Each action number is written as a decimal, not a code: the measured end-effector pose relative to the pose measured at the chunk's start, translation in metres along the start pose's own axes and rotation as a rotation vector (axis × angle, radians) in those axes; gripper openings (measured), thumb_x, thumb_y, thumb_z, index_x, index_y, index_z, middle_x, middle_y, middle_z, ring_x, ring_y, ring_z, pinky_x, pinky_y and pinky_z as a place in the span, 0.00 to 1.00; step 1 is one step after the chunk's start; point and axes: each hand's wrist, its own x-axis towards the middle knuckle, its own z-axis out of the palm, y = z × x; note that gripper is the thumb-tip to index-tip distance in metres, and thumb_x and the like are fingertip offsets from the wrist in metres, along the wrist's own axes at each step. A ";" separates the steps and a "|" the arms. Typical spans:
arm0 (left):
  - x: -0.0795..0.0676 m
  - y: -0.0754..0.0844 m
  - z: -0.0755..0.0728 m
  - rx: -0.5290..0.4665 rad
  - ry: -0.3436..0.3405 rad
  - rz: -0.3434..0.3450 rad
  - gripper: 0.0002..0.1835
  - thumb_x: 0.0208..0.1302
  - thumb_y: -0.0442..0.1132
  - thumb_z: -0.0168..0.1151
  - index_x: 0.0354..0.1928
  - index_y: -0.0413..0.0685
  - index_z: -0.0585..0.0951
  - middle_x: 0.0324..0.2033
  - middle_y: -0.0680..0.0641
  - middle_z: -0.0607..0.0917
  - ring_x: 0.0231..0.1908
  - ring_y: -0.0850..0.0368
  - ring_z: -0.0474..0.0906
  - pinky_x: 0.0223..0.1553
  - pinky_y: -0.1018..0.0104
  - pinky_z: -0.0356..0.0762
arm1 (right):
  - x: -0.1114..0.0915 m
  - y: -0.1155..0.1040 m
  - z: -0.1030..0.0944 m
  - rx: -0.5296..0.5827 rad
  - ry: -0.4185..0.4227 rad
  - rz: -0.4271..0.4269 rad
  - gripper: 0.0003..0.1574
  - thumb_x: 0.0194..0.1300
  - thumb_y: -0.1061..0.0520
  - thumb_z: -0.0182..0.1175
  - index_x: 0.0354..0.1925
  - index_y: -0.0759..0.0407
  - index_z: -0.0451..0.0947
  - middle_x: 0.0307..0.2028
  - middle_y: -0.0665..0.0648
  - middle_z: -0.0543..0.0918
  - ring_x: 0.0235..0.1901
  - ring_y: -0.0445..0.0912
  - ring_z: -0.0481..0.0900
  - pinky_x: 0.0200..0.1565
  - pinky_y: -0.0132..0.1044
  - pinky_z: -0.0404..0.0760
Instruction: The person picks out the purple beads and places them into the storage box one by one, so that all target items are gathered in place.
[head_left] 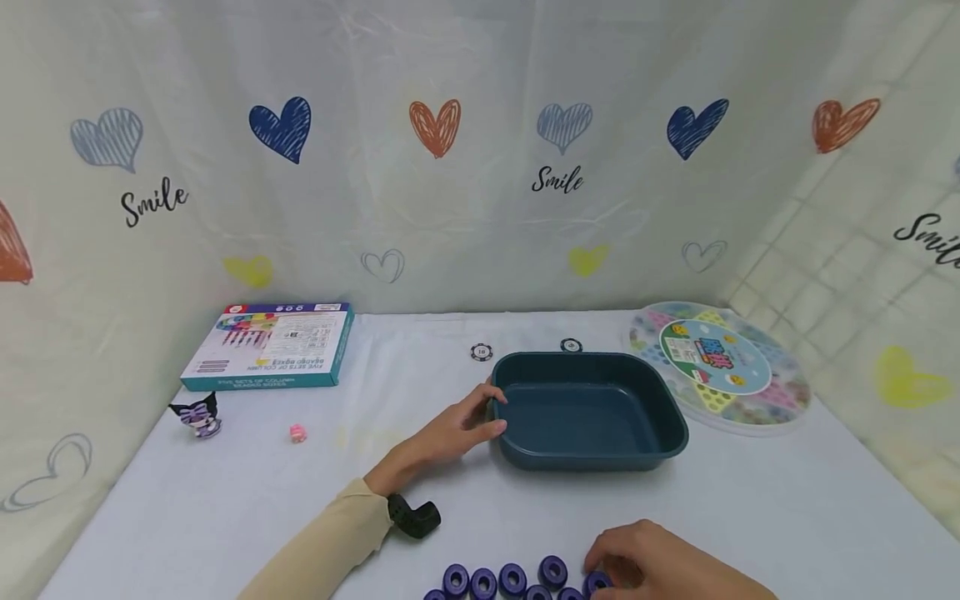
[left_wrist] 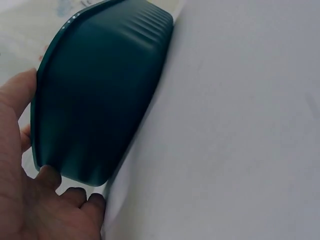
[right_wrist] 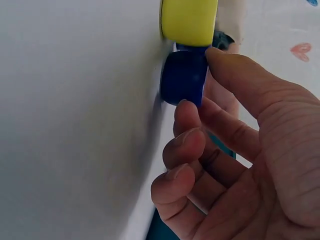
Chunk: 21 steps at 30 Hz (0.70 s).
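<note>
A person works at a white-covered table (head_left: 195,500) before a backdrop (head_left: 480,67) of printed hearts and the word "Smile"; clock positions take the dark teal tray (head_left: 573,417) as the centre of the dial, in the head view; the left hand (head_left: 457,429) grips the tray's rim at 9 o'clock, thumb and fingers set close about the edge; the right hand (head_left: 652,558), at 5 o'clock, pinches a purple ring (right_wrist: 182,77) narrowly between thumb and fingertip, the ring showing deep blue in the right wrist view; a yellow piece (right_wrist: 189,20) sits just beside it there; seven more purple rings (head_left: 513,569) cluster near 7 o'clock, some cut by the frame's lower edge.

A flat printed box (head_left: 277,346) lies well off between 9 and 10 o'clock; a small black-eared figurine (head_left: 201,418) and a pink trinket (head_left: 297,433) stand toward 9; two round tokens (head_left: 482,352) lie behind the tray, near 10 and 12; a clear-edged disc (head_left: 720,362) with a colourful label rests between 2 and 3 o'clock.
</note>
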 end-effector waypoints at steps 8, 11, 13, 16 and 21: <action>0.002 -0.001 0.001 0.005 -0.011 0.030 0.17 0.61 0.52 0.56 0.49 0.60 0.66 0.68 0.52 0.49 0.66 0.62 0.46 0.61 0.62 0.54 | -0.013 0.008 -0.006 0.042 0.051 0.149 0.08 0.58 0.46 0.59 0.37 0.44 0.79 0.21 0.41 0.73 0.24 0.35 0.71 0.23 0.30 0.70; 0.000 0.000 0.000 0.033 -0.013 0.029 0.18 0.60 0.53 0.57 0.49 0.60 0.66 0.68 0.53 0.48 0.66 0.61 0.46 0.62 0.61 0.54 | -0.019 0.014 -0.010 0.054 0.064 0.184 0.08 0.59 0.47 0.59 0.37 0.45 0.79 0.20 0.41 0.72 0.22 0.36 0.71 0.22 0.30 0.70; -0.001 0.001 0.000 0.043 -0.014 0.022 0.19 0.59 0.54 0.58 0.48 0.60 0.67 0.68 0.53 0.47 0.66 0.61 0.45 0.62 0.60 0.54 | -0.024 0.017 -0.012 0.060 0.069 0.176 0.09 0.59 0.47 0.59 0.38 0.46 0.79 0.19 0.41 0.71 0.20 0.35 0.70 0.21 0.30 0.70; -0.004 0.006 0.000 0.038 -0.018 0.021 0.20 0.58 0.53 0.59 0.48 0.55 0.67 0.68 0.52 0.46 0.66 0.60 0.44 0.62 0.59 0.53 | -0.031 0.021 -0.016 0.109 0.054 0.157 0.10 0.61 0.50 0.58 0.41 0.49 0.78 0.18 0.41 0.72 0.18 0.34 0.69 0.21 0.30 0.70; -0.004 0.005 0.002 0.001 -0.024 0.047 0.22 0.58 0.51 0.60 0.49 0.49 0.68 0.69 0.51 0.45 0.66 0.59 0.44 0.62 0.59 0.53 | -0.039 0.030 -0.019 0.269 -0.011 0.094 0.14 0.61 0.55 0.57 0.47 0.56 0.75 0.21 0.43 0.75 0.20 0.32 0.71 0.25 0.30 0.74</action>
